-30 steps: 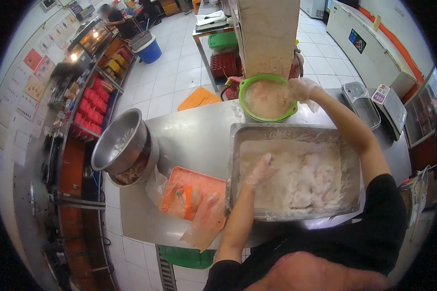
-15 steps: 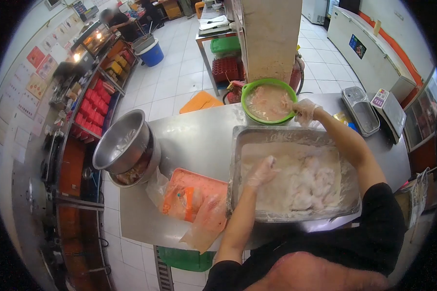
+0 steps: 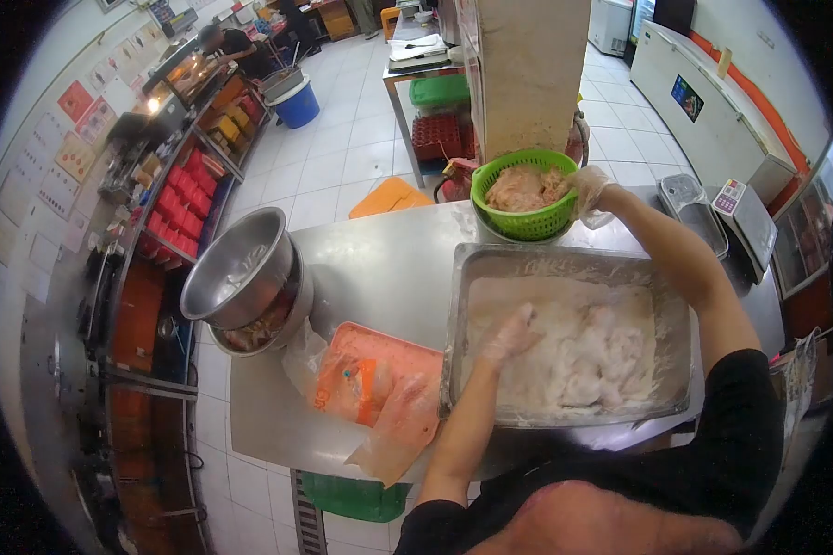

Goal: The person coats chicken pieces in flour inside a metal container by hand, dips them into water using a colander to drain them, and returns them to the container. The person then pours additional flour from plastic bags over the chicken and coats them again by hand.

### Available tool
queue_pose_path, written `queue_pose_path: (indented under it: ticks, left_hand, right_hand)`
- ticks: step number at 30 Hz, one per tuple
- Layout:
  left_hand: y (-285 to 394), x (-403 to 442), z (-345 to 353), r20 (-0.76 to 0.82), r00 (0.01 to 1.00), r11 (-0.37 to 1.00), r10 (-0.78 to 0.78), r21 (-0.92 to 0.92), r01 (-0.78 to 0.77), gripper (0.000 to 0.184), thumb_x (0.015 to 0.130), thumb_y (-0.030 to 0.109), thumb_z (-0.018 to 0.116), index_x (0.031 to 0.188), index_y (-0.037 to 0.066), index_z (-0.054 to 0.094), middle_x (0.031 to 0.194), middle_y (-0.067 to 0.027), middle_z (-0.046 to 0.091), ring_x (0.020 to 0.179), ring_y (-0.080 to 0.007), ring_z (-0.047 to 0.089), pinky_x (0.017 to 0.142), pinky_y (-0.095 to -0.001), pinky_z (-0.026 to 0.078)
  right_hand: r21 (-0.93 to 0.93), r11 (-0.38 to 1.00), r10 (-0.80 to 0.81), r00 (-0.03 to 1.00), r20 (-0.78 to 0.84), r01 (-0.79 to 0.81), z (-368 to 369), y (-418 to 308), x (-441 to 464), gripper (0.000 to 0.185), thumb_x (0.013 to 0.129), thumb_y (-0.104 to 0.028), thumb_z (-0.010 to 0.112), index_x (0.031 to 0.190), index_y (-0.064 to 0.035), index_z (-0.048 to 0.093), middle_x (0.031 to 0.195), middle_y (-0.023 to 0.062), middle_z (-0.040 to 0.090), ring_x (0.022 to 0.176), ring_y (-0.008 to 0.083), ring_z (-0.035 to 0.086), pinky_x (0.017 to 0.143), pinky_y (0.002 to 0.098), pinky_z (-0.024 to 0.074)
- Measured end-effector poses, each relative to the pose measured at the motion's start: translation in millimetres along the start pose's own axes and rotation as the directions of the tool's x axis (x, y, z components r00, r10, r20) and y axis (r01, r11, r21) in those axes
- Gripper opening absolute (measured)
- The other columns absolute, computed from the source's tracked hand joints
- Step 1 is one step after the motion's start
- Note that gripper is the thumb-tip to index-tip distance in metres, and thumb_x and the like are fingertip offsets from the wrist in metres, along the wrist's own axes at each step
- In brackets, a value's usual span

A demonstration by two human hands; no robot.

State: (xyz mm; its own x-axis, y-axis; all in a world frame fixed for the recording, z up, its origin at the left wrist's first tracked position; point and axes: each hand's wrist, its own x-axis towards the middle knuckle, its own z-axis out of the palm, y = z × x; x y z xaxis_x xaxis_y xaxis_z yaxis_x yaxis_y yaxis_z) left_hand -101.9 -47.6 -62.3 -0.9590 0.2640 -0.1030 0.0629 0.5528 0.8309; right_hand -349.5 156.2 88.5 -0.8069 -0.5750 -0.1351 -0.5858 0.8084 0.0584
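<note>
A green perforated basket (image 3: 528, 222) with pale wet meat (image 3: 528, 189) in it is raised above a metal bowl (image 3: 491, 231). My right hand (image 3: 597, 196), in a clear glove, is closed on the basket's right rim. Over the left part of a large metal tray (image 3: 574, 423) is my left hand (image 3: 512, 336), gloved, with its fingers curled together; whether it holds anything is hidden. White flour (image 3: 546, 296) covers the tray's bottom, and floured pieces (image 3: 592, 361) lie heaped in the tray's right half.
An orange tray (image 3: 421, 361) with plastic bags is left of the metal tray. Stacked steel bowls (image 3: 236, 268) stand at the table's left end. A scale (image 3: 750, 227) and a clear-lidded container (image 3: 692, 208) sit at the right. Another person (image 3: 236, 46) is far back left.
The basket has risen out of the liquid in the bowl, lifted by my right hand, and its perforated side now shows. My left hand has stayed over the tray.
</note>
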Motion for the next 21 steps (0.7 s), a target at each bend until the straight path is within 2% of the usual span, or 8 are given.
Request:
queue_pose_path:
  ticks: [4, 6, 7, 10, 12, 16, 19, 21]
  left_hand:
    - [-16, 4, 14, -0.041, 0.998, 0.998, 0.047, -0.042, -0.048, 0.048, 0.073, 0.027, 0.081, 0.107, 0.002, 0.057, 0.095, -0.0159, 0.064, 0.088, -0.0280, 0.063, 0.080, -0.0379, 0.050]
    - [3, -1, -3, 0.014, 1.000, 1.000, 0.013, -0.020, -0.013, 0.049, 0.072, 0.025, 0.081, 0.107, 0.002, 0.056, 0.095, -0.0151, 0.062, 0.087, -0.0267, 0.061, 0.080, -0.0372, 0.050]
    - [-1, 0, 1, 0.013, 1.000, 1.000, 0.017, -0.024, -0.016, 0.049, 0.072, 0.025, 0.081, 0.107, 0.002, 0.056, 0.095, -0.0151, 0.062, 0.087, -0.0267, 0.061, 0.080, -0.0372, 0.050]
    - [-10, 5, 8, -0.007, 1.000, 1.000, 0.027, -0.014, -0.027, 0.046, 0.074, 0.029, 0.076, 0.108, 0.003, 0.060, 0.104, -0.0192, 0.066, 0.098, -0.0356, 0.063, 0.084, -0.0421, 0.050]
    - [-17, 7, 15, -0.037, 0.998, 0.996, 0.053, -0.069, -0.056, 0.047, 0.073, 0.029, 0.076, 0.108, 0.003, 0.060, 0.103, -0.0194, 0.066, 0.097, -0.0355, 0.064, 0.083, -0.0419, 0.050]
    - [-3, 1, 2, -0.008, 0.999, 0.999, 0.036, -0.036, -0.037, 0.047, 0.073, 0.030, 0.076, 0.108, 0.003, 0.059, 0.103, -0.0203, 0.066, 0.097, -0.0359, 0.063, 0.083, -0.0424, 0.050]
    - [2, -1, -3, -0.008, 1.000, 0.999, 0.030, -0.010, -0.030, 0.047, 0.073, 0.029, 0.076, 0.108, 0.003, 0.059, 0.103, -0.0212, 0.066, 0.098, -0.0367, 0.063, 0.083, -0.0430, 0.050]
    - [-12, 4, 8, -0.059, 0.995, 0.996, 0.086, -0.003, -0.086, 0.048, 0.071, 0.029, 0.080, 0.105, 0.004, 0.057, 0.091, -0.0150, 0.063, 0.084, -0.0289, 0.062, 0.076, -0.0386, 0.050]
  right_hand:
    - [-0.024, 0.999, 0.043, 0.999, -0.012, -0.043, -10, -2, -6, 0.030, 0.058, -0.024, 0.080, 0.087, -0.0178, 0.075, 0.081, 0.0128, 0.069, 0.079, 0.0305, 0.068, 0.071, 0.0374, 0.0542]
    - [-0.112, 0.977, 0.155, 0.967, -0.201, -0.179, -8, 4, 1, 0.015, 0.068, -0.025, 0.073, 0.078, -0.0135, 0.073, 0.076, 0.0147, 0.067, 0.078, 0.0320, 0.067, 0.069, 0.0390, 0.0538]
    - [-0.117, 0.976, 0.155, 0.967, -0.200, -0.181, -8, 8, 6, 0.015, 0.068, -0.025, 0.073, 0.078, -0.0135, 0.073, 0.076, 0.0147, 0.067, 0.078, 0.0320, 0.067, 0.069, 0.0390, 0.0538]
    - [0.195, 0.924, 0.375, 0.883, -0.283, -0.329, -22, 19, 17, 0.012, 0.074, -0.021, 0.064, 0.074, -0.0099, 0.070, 0.073, 0.0154, 0.066, 0.078, 0.0334, 0.067, 0.067, 0.0401, 0.0538]
    - [-0.232, 0.951, 0.133, 0.948, -0.288, -0.204, -40, 22, 15, 0.015, 0.076, -0.019, 0.059, 0.074, -0.0088, 0.071, 0.074, 0.0152, 0.067, 0.076, 0.0326, 0.068, 0.066, 0.0395, 0.0542]
    - [-0.324, 0.927, 0.082, 0.945, -0.317, -0.189, -52, 40, 30, 0.018, 0.074, -0.021, 0.059, 0.074, -0.0087, 0.071, 0.075, 0.0137, 0.068, 0.076, 0.0306, 0.068, 0.065, 0.0387, 0.0546]
    - [-0.147, 0.967, 0.136, 0.911, -0.389, -0.207, -64, 56, 45, 0.016, 0.073, -0.020, 0.059, 0.075, -0.0107, 0.072, 0.076, 0.0119, 0.069, 0.077, 0.0291, 0.068, 0.067, 0.0382, 0.0550]
    - [-0.525, 0.847, -0.084, 0.954, -0.286, -0.083, -86, 61, 49, 0.013, 0.071, -0.016, 0.060, 0.074, -0.0124, 0.072, 0.077, 0.0100, 0.068, 0.081, 0.0282, 0.068, 0.071, 0.0383, 0.0550]
